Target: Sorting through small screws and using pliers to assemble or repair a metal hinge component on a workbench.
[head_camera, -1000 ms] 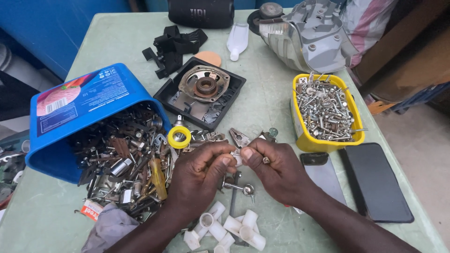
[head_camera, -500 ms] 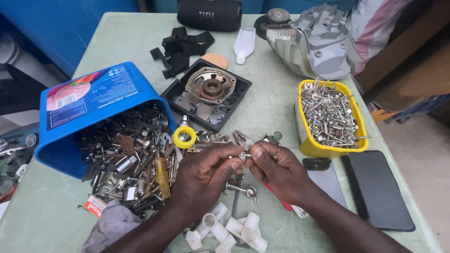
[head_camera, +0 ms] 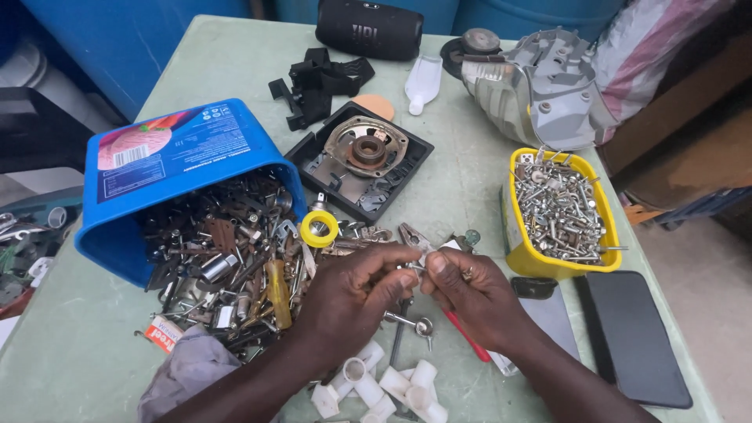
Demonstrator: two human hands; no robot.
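Head view of a pale green table [head_camera: 219, 70] during work on small hardware. The left hand [head_camera: 352, 294] and the right hand [head_camera: 474, 294] meet at the near centre of the table, fingertips turned toward each other. Between them sits a small metal part [head_camera: 413, 266], pinched by the left thumb and forefinger from one side and by the right thumb and forefinger from the other; its exact kind is too small to tell. The part is held just above the tabletop, directly in front of a pair of pliers [head_camera: 411, 235] and above a loose bolt [head_camera: 407, 321] lying beneath the hands.

To the left, a blue tub [head_camera: 184, 160] lies tipped on its side, spilling a heap of mixed metal scrap [head_camera: 227, 258] toward the left hand; a yellow ring [head_camera: 319, 229] rests at the heap's edge. To the right, a yellow tray [head_camera: 521, 251] holds screws and bolts [head_camera: 560, 207], with a dark phone [head_camera: 634, 337] beside it. White plastic pipe fittings [head_camera: 384, 384] lie just near of the wrists. Farther back are a black square housing [head_camera: 360, 157] with a round metal core, a black cylindrical speaker [head_camera: 368, 30], and a grey cast casing [head_camera: 540, 86].
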